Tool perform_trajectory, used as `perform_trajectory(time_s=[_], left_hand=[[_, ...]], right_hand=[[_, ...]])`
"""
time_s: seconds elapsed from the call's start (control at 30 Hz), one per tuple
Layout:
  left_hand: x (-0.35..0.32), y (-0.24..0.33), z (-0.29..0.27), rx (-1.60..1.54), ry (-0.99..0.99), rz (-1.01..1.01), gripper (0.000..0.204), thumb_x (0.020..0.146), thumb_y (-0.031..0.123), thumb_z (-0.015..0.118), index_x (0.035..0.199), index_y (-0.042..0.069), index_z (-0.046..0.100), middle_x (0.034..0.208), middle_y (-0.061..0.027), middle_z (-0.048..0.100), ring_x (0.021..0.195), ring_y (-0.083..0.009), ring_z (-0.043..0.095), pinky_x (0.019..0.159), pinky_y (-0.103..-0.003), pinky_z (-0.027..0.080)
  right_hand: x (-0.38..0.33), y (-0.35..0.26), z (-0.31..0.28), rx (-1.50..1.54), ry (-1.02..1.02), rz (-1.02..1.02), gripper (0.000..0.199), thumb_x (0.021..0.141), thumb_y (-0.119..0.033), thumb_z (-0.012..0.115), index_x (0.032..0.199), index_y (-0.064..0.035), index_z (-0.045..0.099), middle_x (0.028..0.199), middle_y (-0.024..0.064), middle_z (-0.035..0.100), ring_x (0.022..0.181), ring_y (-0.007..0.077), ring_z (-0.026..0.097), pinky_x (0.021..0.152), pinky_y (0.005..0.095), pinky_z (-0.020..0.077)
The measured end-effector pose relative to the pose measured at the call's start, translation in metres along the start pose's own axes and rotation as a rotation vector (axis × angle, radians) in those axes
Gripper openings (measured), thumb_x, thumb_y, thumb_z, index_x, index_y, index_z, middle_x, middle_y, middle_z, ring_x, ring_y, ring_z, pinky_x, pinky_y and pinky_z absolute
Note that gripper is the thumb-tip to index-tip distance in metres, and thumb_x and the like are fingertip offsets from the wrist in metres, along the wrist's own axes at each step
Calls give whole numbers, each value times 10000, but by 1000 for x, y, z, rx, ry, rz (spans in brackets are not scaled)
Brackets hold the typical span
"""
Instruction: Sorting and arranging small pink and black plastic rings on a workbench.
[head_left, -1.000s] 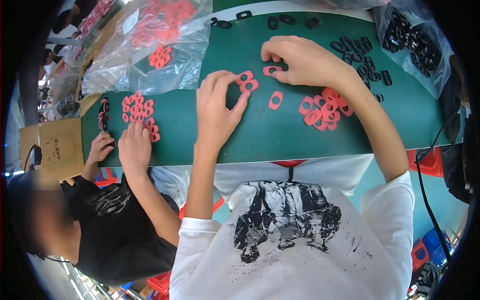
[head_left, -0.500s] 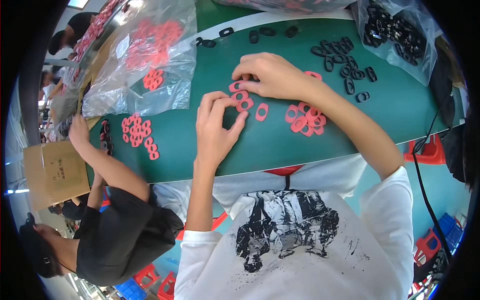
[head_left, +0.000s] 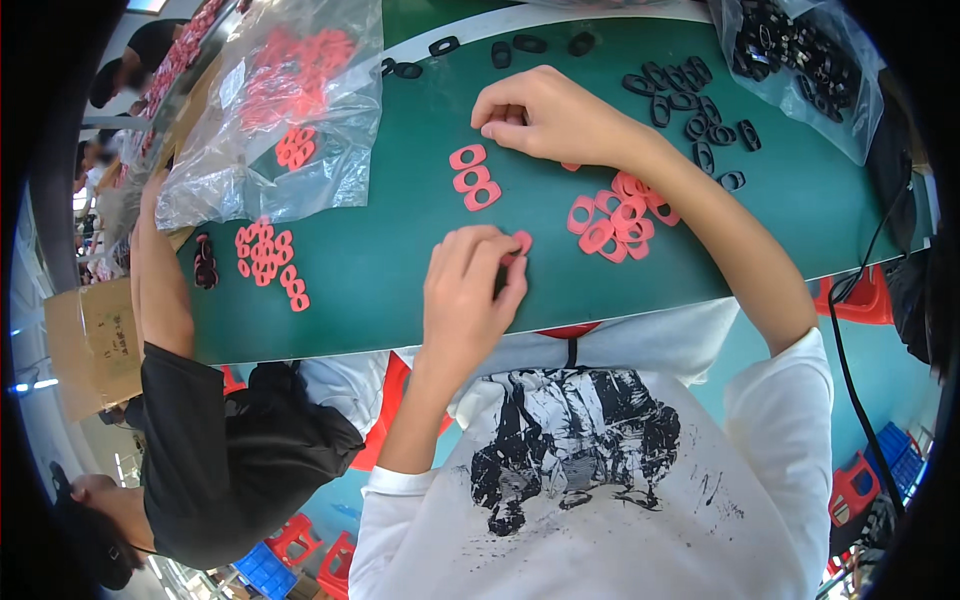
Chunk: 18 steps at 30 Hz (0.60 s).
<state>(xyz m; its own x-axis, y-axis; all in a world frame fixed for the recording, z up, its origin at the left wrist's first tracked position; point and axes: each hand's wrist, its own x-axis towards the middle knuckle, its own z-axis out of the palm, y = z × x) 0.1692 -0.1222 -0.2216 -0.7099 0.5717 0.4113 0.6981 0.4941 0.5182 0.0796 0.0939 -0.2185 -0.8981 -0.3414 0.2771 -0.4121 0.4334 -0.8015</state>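
Low over the green table, my left hand (head_left: 474, 285) pinches one pink, oval ring-shaped piece (head_left: 523, 241) between thumb and forefinger, which partly cover it. Above and left of that piece, three similar pink rings form a short touching row (head_left: 486, 173). My right hand (head_left: 545, 115) hovers beyond the row, apart from it. Its fingers are curled with the thumb against them, and whatever may be between them is hidden. A loose, overlapping heap of pink rings (head_left: 595, 240) lies below my right forearm. Another pink ring (head_left: 570, 167) peeks out under the right wrist.
Black oval pieces (head_left: 683, 101) lie scattered on the right, near a clear bag (head_left: 845, 125) of black parts. More black pieces (head_left: 529, 43) lie along the far side. Left stands a clear bag (head_left: 345, 180) of pink rings. A co-worker's arm (head_left: 160, 285) reaches beside it, near a carton (head_left: 95, 345).
My left hand has left the row, moved toward me and right, and taken hold of the single pink ring. My right hand has lifted away from the row. The co-worker's arm reaches farther forward.
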Motion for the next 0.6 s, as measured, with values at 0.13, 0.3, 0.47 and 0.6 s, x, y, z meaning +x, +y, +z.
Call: perform_trajectory(time_s=[0.13, 0.3, 0.47, 0.6], left_hand=[[4, -19, -12, -16, 74, -49, 207, 762, -34, 714, 946, 27, 641, 917, -110, 637, 797, -299, 624, 706, -384, 505], [-1, -17, -14, -39, 161, -194, 145, 786, 46, 724, 888, 37, 621, 886, -100, 608, 797, -297, 631, 681, -396, 502], [0, -24, -9, 59, 160, -43, 185, 778, 190, 738, 874, 91, 615, 890, -71, 578, 793, -260, 608, 685, -390, 474], [-3, -28, -11, 42, 208, -32, 185, 761, 157, 741, 867, 88, 607, 858, -63, 568, 771, -252, 597, 664, -380, 463]], right_hand=[[7, -28, -4, 27, -126, 252, 128, 875, -82, 625, 944, 15, 671, 758, 98, 647, 558, 178, 595, 513, 307, 490], [-9, -59, -27, -194, -10, -98, 87, 850, -47, 656, 901, 23, 650, 798, 81, 634, 700, 176, 620, 619, 305, 491], [-107, -158, -16, -12, 317, -306, 196, 781, -216, 675, 720, -30, 662, 685, 38, 613, 626, 237, 584, 560, 388, 430], [-106, -211, -24, 516, 317, -857, 327, 991, -395, 446, 929, -81, 513, 684, -17, 442, 516, 104, 463, 481, 276, 365]])
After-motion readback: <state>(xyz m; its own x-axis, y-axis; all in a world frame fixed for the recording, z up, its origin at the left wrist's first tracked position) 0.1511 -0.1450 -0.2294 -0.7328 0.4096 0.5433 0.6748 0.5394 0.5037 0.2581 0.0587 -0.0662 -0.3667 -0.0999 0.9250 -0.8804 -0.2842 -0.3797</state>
